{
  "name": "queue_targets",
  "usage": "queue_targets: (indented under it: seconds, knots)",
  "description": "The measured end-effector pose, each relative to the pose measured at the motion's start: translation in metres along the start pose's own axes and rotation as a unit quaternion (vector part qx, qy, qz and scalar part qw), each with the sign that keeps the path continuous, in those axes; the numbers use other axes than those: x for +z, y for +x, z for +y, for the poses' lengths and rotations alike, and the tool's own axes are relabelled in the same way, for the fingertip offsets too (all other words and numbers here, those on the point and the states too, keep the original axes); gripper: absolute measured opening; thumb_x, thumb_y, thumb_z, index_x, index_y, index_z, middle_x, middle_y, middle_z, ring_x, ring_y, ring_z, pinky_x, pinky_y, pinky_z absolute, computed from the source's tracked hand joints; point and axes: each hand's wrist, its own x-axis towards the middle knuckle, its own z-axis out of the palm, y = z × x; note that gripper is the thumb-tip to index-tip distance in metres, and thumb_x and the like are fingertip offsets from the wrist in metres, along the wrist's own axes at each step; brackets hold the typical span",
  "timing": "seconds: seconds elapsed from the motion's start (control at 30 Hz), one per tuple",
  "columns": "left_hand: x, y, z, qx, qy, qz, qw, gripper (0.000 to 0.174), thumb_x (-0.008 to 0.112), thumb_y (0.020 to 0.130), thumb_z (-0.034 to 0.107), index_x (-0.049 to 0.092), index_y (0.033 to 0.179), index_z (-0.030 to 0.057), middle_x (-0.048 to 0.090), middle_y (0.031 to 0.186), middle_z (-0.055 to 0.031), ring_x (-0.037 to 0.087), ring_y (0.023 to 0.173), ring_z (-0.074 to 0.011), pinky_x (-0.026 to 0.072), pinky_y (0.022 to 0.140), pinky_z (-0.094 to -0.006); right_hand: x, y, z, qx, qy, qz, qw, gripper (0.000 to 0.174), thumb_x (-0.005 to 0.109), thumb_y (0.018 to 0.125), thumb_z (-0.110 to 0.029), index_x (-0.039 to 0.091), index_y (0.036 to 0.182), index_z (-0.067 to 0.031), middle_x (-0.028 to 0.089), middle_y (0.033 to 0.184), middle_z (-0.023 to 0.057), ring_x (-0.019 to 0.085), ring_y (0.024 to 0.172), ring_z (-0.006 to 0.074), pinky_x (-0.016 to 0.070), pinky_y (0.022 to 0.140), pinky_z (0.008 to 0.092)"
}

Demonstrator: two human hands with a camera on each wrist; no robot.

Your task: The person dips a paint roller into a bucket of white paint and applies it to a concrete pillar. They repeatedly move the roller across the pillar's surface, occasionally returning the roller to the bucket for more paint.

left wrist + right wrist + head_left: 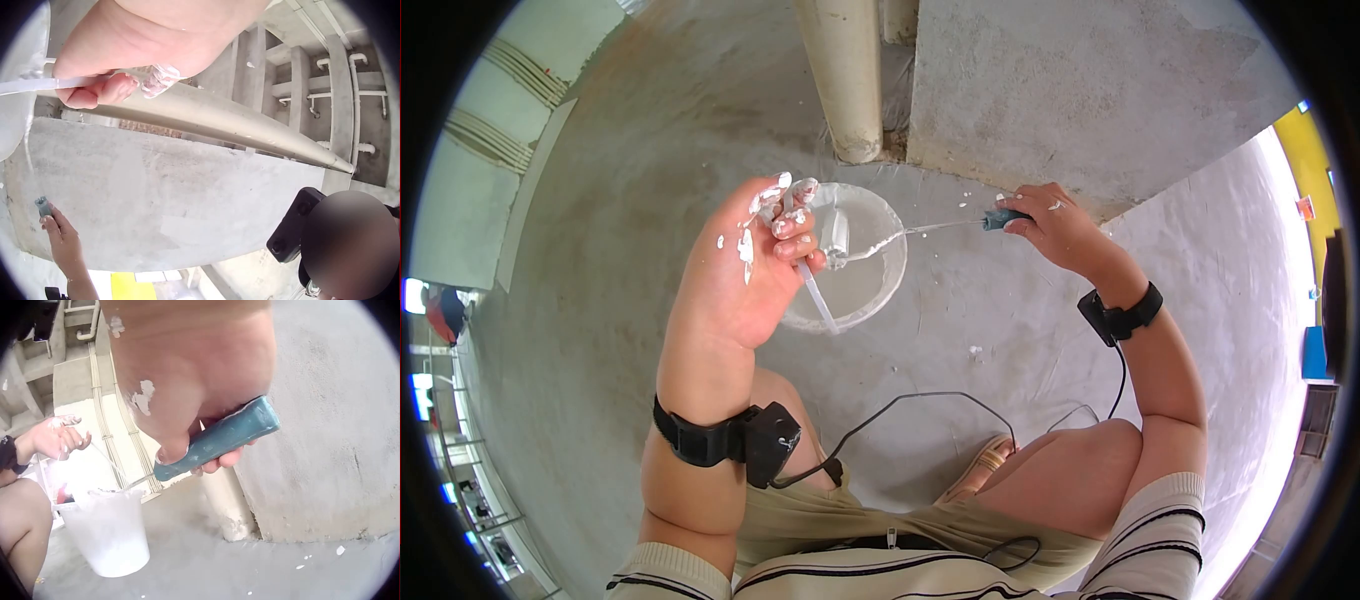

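A white bucket (893, 275) stands on the floor, white material coating its rim. My left hand (755, 245), smeared with white, curls its fingers round the thin white handle (816, 297) of the bucket; the left wrist view shows the handle (44, 85) running out of that hand (144, 44). My right hand (1063, 232) grips the teal handle (1004, 218) of a roller tool, also plain in the right wrist view (219, 439). The tool's metal rod (945, 227) reaches over the rim to a white-coated roller head (836, 234) within the bucket outline.
A round pipe (847, 85) and a grey wall panel (1060, 95) rise beyond the bucket. White spatters dot the grey floor (940, 350). A black cable (920, 395) hangs from the left wrist strap across the front, above a sandalled foot (980, 470).
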Motion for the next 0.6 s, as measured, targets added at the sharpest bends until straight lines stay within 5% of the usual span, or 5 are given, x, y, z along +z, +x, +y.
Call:
queue_targets:
  seconds: [0.33,0.6]
  knots:
    - [-0.004,0.002,-0.006,0.016,0.008,-0.001,1.000,0.030,0.053,0.088,0.028,0.056,0.095,-0.0010,0.039,0.062,0.0028,0.035,0.056,-0.0084,0.0349,0.067,-0.0291,0.004,-0.005,0.019,0.005,0.095,0.012,0.995,0.023,0.061,0.086,-0.017,0.062,0.105,-0.0029,0.062,0.097,0.0107,0.055,0.093,0.0279,0.0416,0.086,0.0347]
    - [0.000,0.001,-0.009,0.004,0.004,0.009,1.000,0.030,0.052,0.088,0.028,0.055,0.096,-0.0008,0.038,0.062,0.0026,0.035,0.056,-0.0086,0.0343,0.067,-0.0284,0.001,-0.010,0.020,0.108,0.187,-0.049,0.975,0.026,0.058,0.089,-0.021,0.063,0.105,-0.0006,0.063,0.085,0.0108,0.057,0.081,0.0226,0.0445,0.074,0.0318]
